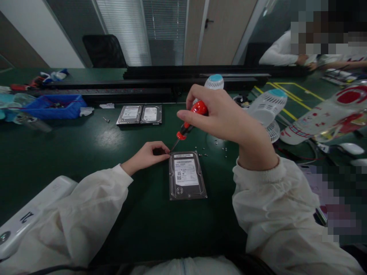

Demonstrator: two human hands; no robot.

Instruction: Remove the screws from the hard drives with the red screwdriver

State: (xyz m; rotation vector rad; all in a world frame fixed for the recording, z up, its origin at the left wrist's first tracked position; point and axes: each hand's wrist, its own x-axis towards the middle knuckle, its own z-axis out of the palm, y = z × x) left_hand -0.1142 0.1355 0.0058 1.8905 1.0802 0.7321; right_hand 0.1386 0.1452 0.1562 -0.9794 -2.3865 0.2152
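Note:
A hard drive [186,175] with a white label lies flat on the green table [86,152] in front of me. My right hand [220,114] is closed round the red handle of a screwdriver [189,122], whose tip points down at the drive's far left corner. My left hand [149,154] rests on the table just left of that corner, fingertips pinched together at the screwdriver tip; whether they hold anything is too small to see. Several tiny screws [213,147] lie scattered to the right of the drive.
Two more hard drives [140,114] lie side by side farther back. A blue bin [54,107] stands at the left, small white fans [268,107] and a red-and-white bottle [323,116] at the right. Another person's sleeve [282,53] shows at far right. A white device [25,217] lies near left.

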